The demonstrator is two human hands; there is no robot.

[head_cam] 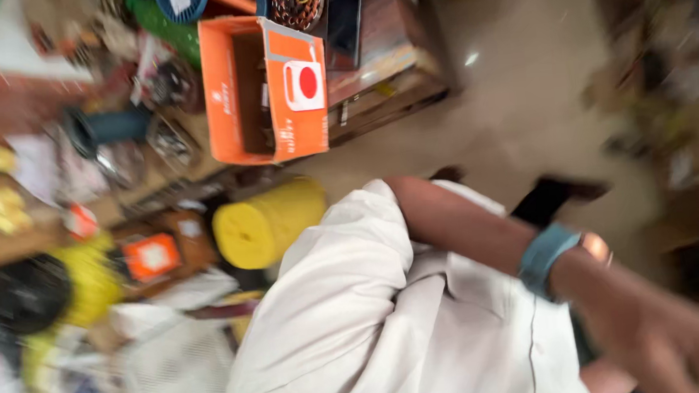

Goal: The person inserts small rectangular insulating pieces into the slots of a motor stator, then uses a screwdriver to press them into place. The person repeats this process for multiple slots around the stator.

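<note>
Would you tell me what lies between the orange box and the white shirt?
In the head view, a yellow roll lies between the orange box and the white shirt, on its side.

An open orange carton [265, 91] is lying at upper centre beside a dark phone [344, 22], a yellow roll [267, 224] is sitting at centre left, and a black fan [25, 293] is blurring at far left.
</note>
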